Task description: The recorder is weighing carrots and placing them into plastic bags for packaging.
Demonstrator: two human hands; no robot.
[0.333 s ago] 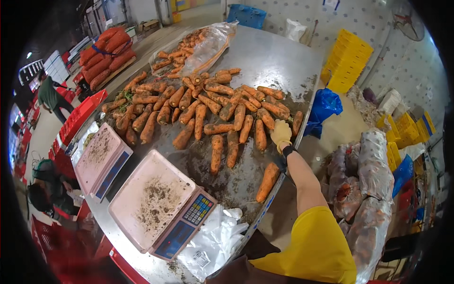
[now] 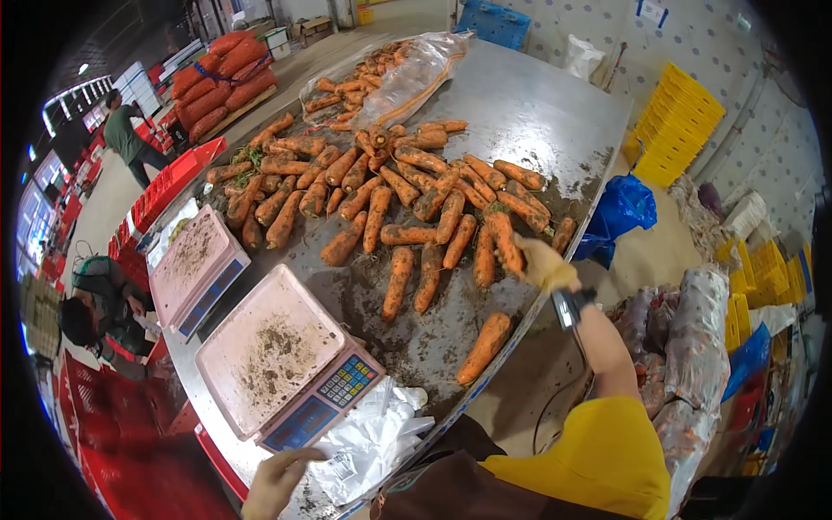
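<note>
Right hand (image 2: 546, 264), gloved, is closed on a carrot (image 2: 503, 238), fingers wrapped at its near right side. The carrot lies directly left of the palm and slightly beyond it. Its long axis runs mostly away from the person, far end canted left, near end toward the fingers. Of the two hands, the right is clearly the nearer. Whether the carrot is fully clear of the desk (image 2: 537, 95) cannot be told.

Just left of the held carrot, a second carrot (image 2: 484, 258) lies almost parallel to it. The pile (image 2: 420, 184) spreads left of and beyond the right hand. Nearer the person and left of that hand, a loose carrot (image 2: 484, 348) lies apart, close to the desk edge.

Well to the left and nearer the person stands a soiled scale (image 2: 269, 355); a similar scale (image 2: 195, 264) stands beyond it. Left hand (image 2: 279, 478) is beside the nearer scale's front corner, fingers partly spread, nothing seen in them. A white bag (image 2: 373, 444) lies to its right; contact is unclear.

Compared with the earlier frame: the view has shifted, the held carrot appears drawn out from its neighbours toward the person, and the left hand, then out of view, now shows. The loose carrot appears undisturbed.
</note>
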